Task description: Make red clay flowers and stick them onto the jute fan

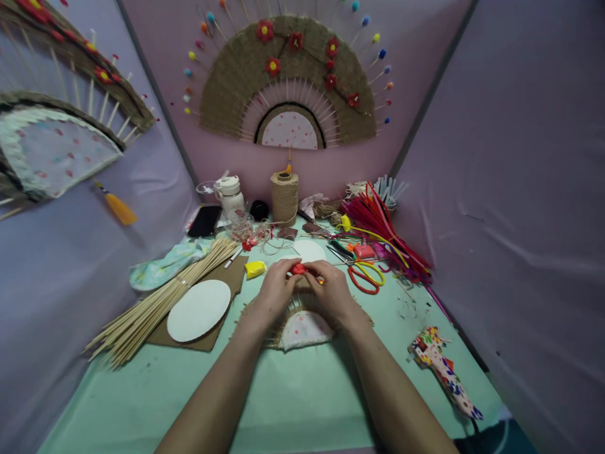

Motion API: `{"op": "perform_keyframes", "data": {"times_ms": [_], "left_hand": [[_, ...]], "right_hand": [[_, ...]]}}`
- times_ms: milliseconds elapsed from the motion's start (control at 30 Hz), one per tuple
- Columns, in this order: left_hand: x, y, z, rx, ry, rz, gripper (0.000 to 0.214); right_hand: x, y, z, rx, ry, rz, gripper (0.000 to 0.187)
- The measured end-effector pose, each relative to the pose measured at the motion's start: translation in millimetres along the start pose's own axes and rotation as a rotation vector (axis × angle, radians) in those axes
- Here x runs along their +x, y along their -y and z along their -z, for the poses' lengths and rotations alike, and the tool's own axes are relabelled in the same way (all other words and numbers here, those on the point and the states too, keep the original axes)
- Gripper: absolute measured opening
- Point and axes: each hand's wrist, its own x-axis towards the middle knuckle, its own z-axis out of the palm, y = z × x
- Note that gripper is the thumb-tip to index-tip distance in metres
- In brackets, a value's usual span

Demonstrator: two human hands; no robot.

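My left hand (275, 289) and my right hand (331, 291) meet over the middle of the green table (302, 391). Their fingertips pinch a small red piece (298, 268) between them, both hands closed on it. Under my hands lies a small jute-wrapped fan (302, 328) with a white dotted centre, partly hidden by my wrists. A yellow lump (255, 269) sits just left of my left hand.
A bundle of bamboo skewers (161, 299) and a white oval on brown card (198, 310) lie at left. Scissors (363, 277), red pipe cleaners (382, 230), a twine spool (284, 197), a bottle (230, 192) and a phone (205, 221) stand behind. A patterned glue gun (442, 369) lies at right.
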Motion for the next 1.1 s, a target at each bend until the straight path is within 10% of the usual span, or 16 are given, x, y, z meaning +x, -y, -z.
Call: {"op": "perform_keyframes", "data": {"times_ms": [400, 667, 900, 1100], "left_hand": [[-14.3, -8.5, -2.5, -0.071, 0.031, -0.125, 0.019], [-14.7, -9.2, 0.2, -0.064, -0.060, -0.330, 0.020], [6.7, -0.8, 7.5, -0.047, -0.195, -0.089, 0.018], [44.3, 14.2, 0.8, -0.119, -0.059, 0.155, 0.031]], "right_hand": [[-7.0, 11.7, 2.4, 0.050, -0.135, -0.190, 0.011], [5.1, 7.5, 15.0, 1.255, -0.109, -0.896, 0.015], [11.9, 6.6, 39.5, 1.687, -0.299, -0.926, 0.025], [11.1, 0.1, 46.5, 1.433, -0.434, -0.769, 0.024]]}}
